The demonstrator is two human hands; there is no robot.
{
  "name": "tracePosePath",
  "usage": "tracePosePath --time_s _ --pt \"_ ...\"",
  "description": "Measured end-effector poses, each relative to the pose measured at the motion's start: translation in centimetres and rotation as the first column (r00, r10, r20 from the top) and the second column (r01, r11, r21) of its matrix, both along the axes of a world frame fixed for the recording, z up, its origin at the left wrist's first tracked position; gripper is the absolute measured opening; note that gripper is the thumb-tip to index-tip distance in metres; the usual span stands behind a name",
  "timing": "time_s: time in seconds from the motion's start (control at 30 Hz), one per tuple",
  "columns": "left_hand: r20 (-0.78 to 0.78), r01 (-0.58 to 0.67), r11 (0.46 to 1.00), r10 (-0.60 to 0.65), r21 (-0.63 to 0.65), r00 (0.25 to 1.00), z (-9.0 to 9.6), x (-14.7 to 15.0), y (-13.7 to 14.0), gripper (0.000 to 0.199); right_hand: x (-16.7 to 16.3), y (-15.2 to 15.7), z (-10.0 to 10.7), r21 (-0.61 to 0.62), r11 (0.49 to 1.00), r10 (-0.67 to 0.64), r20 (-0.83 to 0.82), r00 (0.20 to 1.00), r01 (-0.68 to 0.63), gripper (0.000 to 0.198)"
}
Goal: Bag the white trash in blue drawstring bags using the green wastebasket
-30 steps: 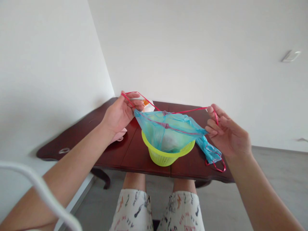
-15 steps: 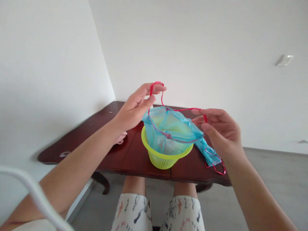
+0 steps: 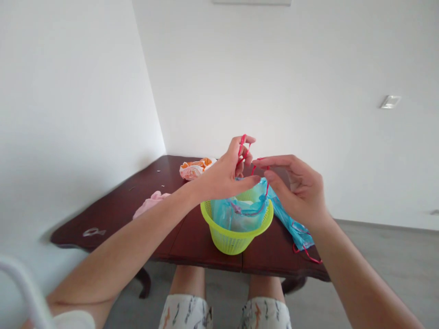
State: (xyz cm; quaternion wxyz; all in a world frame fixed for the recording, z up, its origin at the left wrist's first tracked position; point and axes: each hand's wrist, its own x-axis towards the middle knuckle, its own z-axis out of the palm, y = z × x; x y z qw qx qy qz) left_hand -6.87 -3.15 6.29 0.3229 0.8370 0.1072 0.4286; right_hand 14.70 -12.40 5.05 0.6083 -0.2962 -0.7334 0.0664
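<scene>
A blue drawstring bag (image 3: 240,218) sits inside a yellow-green plastic basket (image 3: 230,238), its mouth narrowed and its edge raised above the rim. Over the basket, my left hand (image 3: 228,173) has a red drawstring (image 3: 242,145) looped round its fingers, with the thumb stretched toward my right hand. My right hand (image 3: 298,187) holds another red loop of the bag over its index finger, the thumb bent in below it. The two hands almost meet at their fingertips. Part of the bag's mouth is hidden behind my left thumb.
The basket stands on a dark red-brown table (image 3: 206,240). Right of it lies a folded blue bag (image 3: 297,230) with red strings. To the left are a pink cloth-like item (image 3: 151,204) and an orange-and-white package (image 3: 195,169). Walls rise behind and at left.
My hands have come together, the left moving right and the right slightly inward. The bag's mouth has drawn narrower and sunk lower in the basket. The camera view has tilted up slightly.
</scene>
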Motion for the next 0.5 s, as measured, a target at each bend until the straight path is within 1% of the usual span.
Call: tracePosePath --time_s 0.07,0.1,0.13,0.17,0.2,0.23,0.27,0.3,0.4,0.43,0.5 --pt "-0.057 -0.049 0.998 0.051 0.047 0.997 -0.2 0.5 -0.4 0.088 0.0 -0.5 0.4 0.02 1.0 0.023 0.066 0.998 -0.024 0.024" --pt "-0.081 -0.07 0.994 0.077 0.082 0.994 -0.3 0.9 -0.5 0.084 -0.1 -0.8 0.7 0.033 0.999 0.031 0.101 0.994 -0.034 0.025" --pt "-0.101 -0.086 0.989 0.099 0.123 0.99 -0.4 1.2 -0.5 0.073 -0.3 -1.1 1.1 0.047 0.998 0.033 0.14 0.99 -0.04 0.026" --pt "-0.115 -0.09 0.982 0.11 0.166 0.987 -0.4 1.5 -0.6 0.055 -0.4 -1.4 1.4 0.062 0.997 0.029 0.178 0.984 -0.041 0.027" --pt "-0.119 -0.082 0.976 0.108 0.2 0.987 -0.4 1.8 -0.6 0.036 -0.5 -1.6 1.8 0.077 0.996 0.02 0.212 0.977 -0.037 0.028" --pt "-0.115 -0.064 0.974 0.091 0.217 0.989 -0.4 2.0 -0.6 0.023 -0.6 -1.7 2.0 0.094 0.995 0.007 0.237 0.972 -0.031 0.028" --pt "-0.107 -0.04 0.976 0.064 0.213 0.992 -0.3 2.1 -0.6 0.026 -0.7 -1.8 2.1 0.116 0.993 -0.009 0.247 0.969 -0.021 0.029" --pt "-0.104 -0.014 0.982 0.034 0.186 0.994 -0.3 2.0 -0.7 0.036 -0.7 -1.8 2.1 0.144 0.99 -0.031 0.239 0.971 -0.004 0.03" --pt "-0.133 0.071 0.997 -0.068 0.021 0.989 -0.3 1.6 -1.1 0.054 -0.5 -1.1 1.0 0.219 0.97 -0.134 0.114 0.984 0.107 0.035" --pt "-0.132 0.095 0.995 -0.1 -0.04 0.986 -0.3 1.4 -1.2 0.058 -0.4 -0.8 0.4 0.213 0.966 -0.165 0.082 0.983 0.144 0.036" --pt "-0.101 0.141 0.98 -0.156 -0.143 0.983 -0.6 1.2 -1.3 0.063 -0.3 0.0 -1.0 0.141 0.973 -0.193 0.067 0.979 0.182 0.035"
